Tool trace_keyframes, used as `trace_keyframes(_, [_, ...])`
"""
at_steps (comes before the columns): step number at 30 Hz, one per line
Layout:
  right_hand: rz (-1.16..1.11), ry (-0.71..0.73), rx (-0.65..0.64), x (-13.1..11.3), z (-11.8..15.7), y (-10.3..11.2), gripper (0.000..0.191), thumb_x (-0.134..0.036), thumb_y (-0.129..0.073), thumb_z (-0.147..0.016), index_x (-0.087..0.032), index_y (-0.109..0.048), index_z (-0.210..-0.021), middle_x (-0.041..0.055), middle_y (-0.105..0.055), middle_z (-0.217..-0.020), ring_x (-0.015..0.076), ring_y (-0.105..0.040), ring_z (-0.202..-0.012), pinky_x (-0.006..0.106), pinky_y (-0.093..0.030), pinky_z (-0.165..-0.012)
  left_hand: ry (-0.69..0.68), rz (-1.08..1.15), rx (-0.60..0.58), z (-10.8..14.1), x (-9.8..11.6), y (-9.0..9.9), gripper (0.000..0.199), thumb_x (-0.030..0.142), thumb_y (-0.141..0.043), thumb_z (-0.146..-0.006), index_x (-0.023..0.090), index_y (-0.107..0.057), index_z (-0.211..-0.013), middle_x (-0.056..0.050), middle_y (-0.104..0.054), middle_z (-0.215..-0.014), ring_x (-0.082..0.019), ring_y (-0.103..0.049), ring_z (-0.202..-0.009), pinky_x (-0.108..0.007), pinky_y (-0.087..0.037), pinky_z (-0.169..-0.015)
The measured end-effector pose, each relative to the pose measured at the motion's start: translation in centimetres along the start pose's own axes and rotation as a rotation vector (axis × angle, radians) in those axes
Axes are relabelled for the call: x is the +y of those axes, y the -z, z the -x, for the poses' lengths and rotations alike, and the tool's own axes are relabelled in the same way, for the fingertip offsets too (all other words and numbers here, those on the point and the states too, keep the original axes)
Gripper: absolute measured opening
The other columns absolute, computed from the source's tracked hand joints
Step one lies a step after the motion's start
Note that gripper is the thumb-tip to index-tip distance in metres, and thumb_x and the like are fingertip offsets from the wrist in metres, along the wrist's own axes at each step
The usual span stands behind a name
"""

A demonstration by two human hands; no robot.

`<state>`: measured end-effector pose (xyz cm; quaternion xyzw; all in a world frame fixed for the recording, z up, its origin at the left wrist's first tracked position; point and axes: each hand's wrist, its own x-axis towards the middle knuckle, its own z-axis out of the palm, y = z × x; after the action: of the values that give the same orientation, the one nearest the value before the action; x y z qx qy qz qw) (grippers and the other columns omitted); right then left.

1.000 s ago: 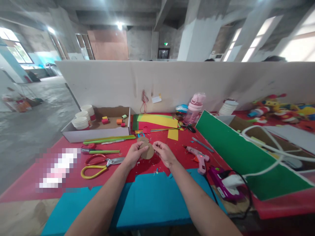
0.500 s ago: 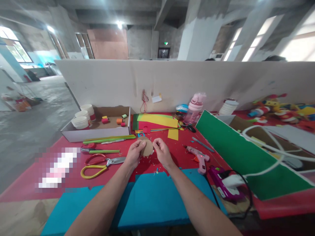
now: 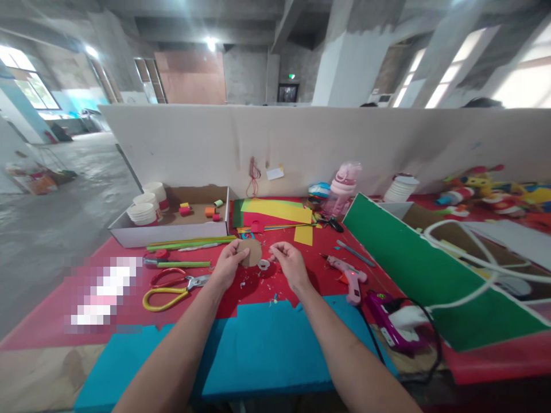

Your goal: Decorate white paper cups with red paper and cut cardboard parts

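Note:
My left hand [image 3: 230,265] holds a round brown cardboard disc [image 3: 252,253] by its left edge, thumb on top. To the right, my right hand [image 3: 288,263] is apart from the disc, with thumb and fingertips pinched together; whatever may be between them is too small to make out. Just below the disc lies a small white ring-shaped piece [image 3: 264,264] on the red table cover [image 3: 253,307]. Small paper scraps [image 3: 275,298] are scattered between my forearms. Left of my left hand rest scissors [image 3: 172,292] with one red and one yellow handle loop.
A pink glue gun [image 3: 350,278] and a purple power strip [image 3: 398,330] with cables lie to the right, beside a green-sided box [image 3: 430,275]. Left stands a white tray box [image 3: 172,232] with paper cups. Coloured sheets [image 3: 275,212] and a pink bottle [image 3: 341,186] are behind.
The disc and my left hand have shifted slightly left. My right hand has come away from the disc's edge, and the white ring-shaped piece now shows below it.

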<state>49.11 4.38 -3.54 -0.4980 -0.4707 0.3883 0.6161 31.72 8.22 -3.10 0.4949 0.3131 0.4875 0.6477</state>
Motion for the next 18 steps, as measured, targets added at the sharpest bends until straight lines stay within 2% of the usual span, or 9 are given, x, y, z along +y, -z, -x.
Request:
trace_keyframes(3, [0.012, -0.022, -0.019, 0.1, 0.0, 0.2, 0.034, -0.05, -0.065, -0.073, -0.018, -0.058, -0.068, -0.0013, -0.058, -0.058, 0.0111, -0.053, -0.053, 0.023, -0.042, -0.054, -0.008, -0.049, -0.054, 0.3, 0.1, -0.4, 0.034, 0.032, -0.077, -0.064, 0.017, -0.055, -0.086, 0.001, -0.063, -0.076, -0.011, -0.058, -0.064, -0.021, -0.045, -0.061])
trace_keyframes(7, [-0.041, -0.118, -0.243, -0.4, 0.4, 0.0, 0.03, -0.047, -0.065, -0.073, -0.018, -0.061, -0.079, -0.0062, -0.052, -0.052, 0.0066, -0.042, -0.041, 0.019, -0.032, -0.04, 0.019, -0.192, -0.139, 0.4, 0.1, -0.6, 0.033, 0.029, -0.079, -0.062, 0.015, -0.058, -0.084, 0.001, -0.063, -0.075, -0.011, -0.058, -0.066, -0.02, -0.043, -0.062])
trace_keyframes(9, [-0.058, -0.142, -0.302, -0.6, 0.7, -0.2, 0.029, -0.045, -0.066, -0.072, -0.018, -0.06, -0.083, -0.0078, -0.051, -0.05, 0.0057, -0.039, -0.037, 0.018, -0.03, -0.037, 0.019, -0.214, -0.139, 0.4, 0.1, -0.6, 0.033, 0.028, -0.08, -0.061, 0.014, -0.059, -0.083, 0.0, -0.064, -0.077, -0.011, -0.058, -0.068, -0.021, -0.043, -0.064])
trace_keyframes(12, [-0.081, -0.115, -0.29, -0.6, 0.9, -0.5, 0.027, -0.043, -0.065, -0.074, -0.018, -0.058, -0.081, -0.0072, -0.054, -0.049, 0.0078, -0.049, -0.04, 0.019, -0.042, -0.042, 0.001, -0.139, -0.054, 0.3, 0.0, -0.6, 0.032, 0.031, -0.08, -0.06, 0.015, -0.059, -0.079, 0.001, -0.064, -0.073, -0.01, -0.057, -0.064, -0.021, -0.043, -0.062])
trace_keyframes(14, [-0.119, -0.108, -0.259, -0.5, 1.0, -0.8, 0.027, -0.043, -0.066, -0.073, -0.018, -0.056, -0.08, -0.005, -0.06, -0.055, 0.0101, -0.057, -0.047, 0.022, -0.049, -0.049, 0.007, -0.06, -0.016, 0.1, -0.1, -0.6, 0.032, 0.032, -0.081, -0.06, 0.014, -0.059, -0.077, 0.001, -0.064, -0.071, -0.01, -0.056, -0.061, -0.02, -0.042, -0.061])
trace_keyframes(18, [-0.116, -0.122, -0.263, -0.3, 1.0, -1.0, 0.03, -0.043, -0.07, -0.069, -0.019, -0.054, -0.076, -0.004, -0.06, -0.056, 0.0108, -0.058, -0.047, 0.023, -0.05, -0.049, 0.027, 0.02, -0.037, 0.0, -0.2, -0.5, 0.036, 0.034, -0.08, -0.061, 0.013, -0.065, -0.087, -0.003, -0.068, -0.077, -0.012, -0.059, -0.067, -0.022, -0.044, -0.065])
